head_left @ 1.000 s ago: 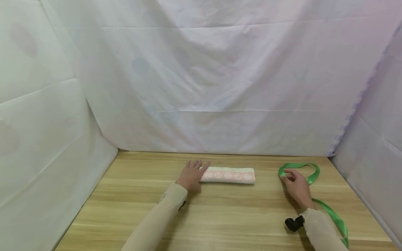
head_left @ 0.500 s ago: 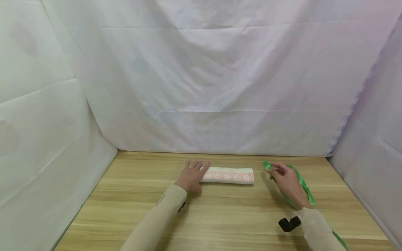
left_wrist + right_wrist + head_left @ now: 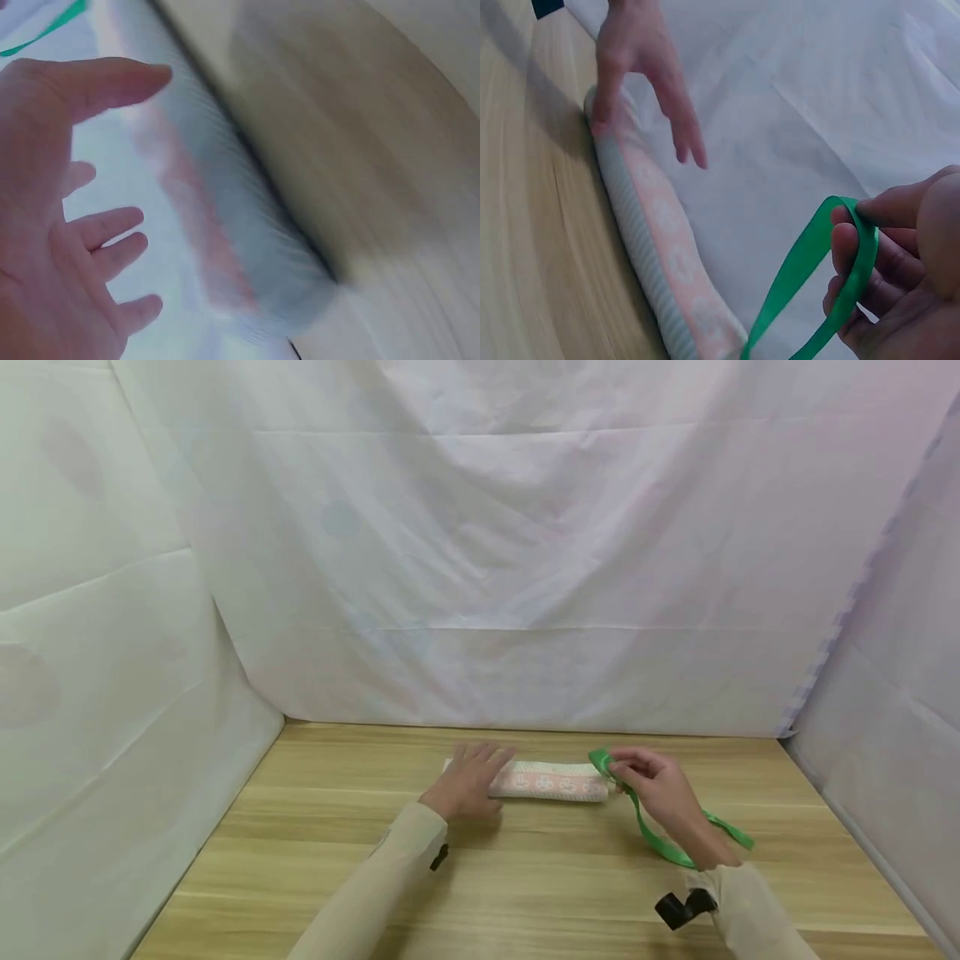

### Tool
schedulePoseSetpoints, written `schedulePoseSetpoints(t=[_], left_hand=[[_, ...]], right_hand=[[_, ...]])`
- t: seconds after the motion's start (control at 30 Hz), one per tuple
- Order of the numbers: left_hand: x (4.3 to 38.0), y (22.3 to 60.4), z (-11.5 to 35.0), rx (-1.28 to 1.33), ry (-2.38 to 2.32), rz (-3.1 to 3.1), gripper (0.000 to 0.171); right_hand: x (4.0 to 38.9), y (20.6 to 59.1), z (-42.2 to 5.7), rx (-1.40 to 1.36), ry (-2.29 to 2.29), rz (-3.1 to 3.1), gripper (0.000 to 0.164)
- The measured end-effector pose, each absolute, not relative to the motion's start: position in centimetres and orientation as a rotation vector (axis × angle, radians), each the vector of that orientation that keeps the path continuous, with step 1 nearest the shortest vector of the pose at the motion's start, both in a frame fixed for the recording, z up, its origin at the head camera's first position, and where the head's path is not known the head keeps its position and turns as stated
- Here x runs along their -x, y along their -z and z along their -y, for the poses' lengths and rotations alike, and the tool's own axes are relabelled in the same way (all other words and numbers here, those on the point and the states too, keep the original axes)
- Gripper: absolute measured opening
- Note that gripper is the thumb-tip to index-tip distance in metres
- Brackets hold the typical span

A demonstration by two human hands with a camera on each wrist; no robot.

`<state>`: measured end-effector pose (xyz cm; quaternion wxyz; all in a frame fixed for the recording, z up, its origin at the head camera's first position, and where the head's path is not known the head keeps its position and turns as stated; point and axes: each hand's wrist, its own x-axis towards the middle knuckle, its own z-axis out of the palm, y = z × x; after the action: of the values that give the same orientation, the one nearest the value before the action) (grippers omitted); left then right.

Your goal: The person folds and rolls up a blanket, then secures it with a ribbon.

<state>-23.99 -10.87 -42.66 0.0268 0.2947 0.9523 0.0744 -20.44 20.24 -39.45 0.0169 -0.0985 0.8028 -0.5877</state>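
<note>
A rolled towel (image 3: pixel 551 782), cream with a pink band of white motifs, lies crosswise on the wooden table. My left hand (image 3: pixel 468 783) is over its left part, fingers spread; the left wrist view shows the thumb (image 3: pixel 127 82) extended across the roll and nothing gripped. At the towel's right end, my right hand (image 3: pixel 663 789) pinches a green satin ribbon (image 3: pixel 656 843) between thumb and fingers. In the right wrist view the ribbon (image 3: pixel 802 255) bends in a loop over the fingers and hangs down by the towel's near end.
White cloth (image 3: pixel 510 568) hangs behind the table (image 3: pixel 360 877) and along both sides. The ribbon's trailing length passes beneath the right forearm. A black wrist-camera mount (image 3: pixel 684 908) juts out from the right sleeve, close above the tabletop.
My right hand has carried the ribbon leftward from the table's right side to the towel's right end. The left hand has shifted slightly right along the towel, exposing its left tip.
</note>
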Motion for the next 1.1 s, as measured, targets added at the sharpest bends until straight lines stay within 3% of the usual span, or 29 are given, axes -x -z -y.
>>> schedulePoseSetpoints(t=[0.23,0.37,0.7,1.1], left_hand=[[23.0,40.4,8.9,-0.950,-1.045,-2.697,0.043],[22.2,39.3,8.0,-0.951,-1.362,-2.534,0.031],[20.6,38.1,7.4,-0.800,-1.737,-1.952,0.034],[19.8,37.7,10.4,-0.800,-1.819,-1.785,0.036]], right_hand=[[19.1,38.2,-18.3,0.414,1.789,-2.366,0.029],[18.6,37.6,-17.4,0.511,1.753,-2.312,0.026],[17.9,36.9,-16.6,0.708,1.715,-2.201,0.024],[17.7,36.6,-18.3,0.751,1.670,-2.200,0.025]])
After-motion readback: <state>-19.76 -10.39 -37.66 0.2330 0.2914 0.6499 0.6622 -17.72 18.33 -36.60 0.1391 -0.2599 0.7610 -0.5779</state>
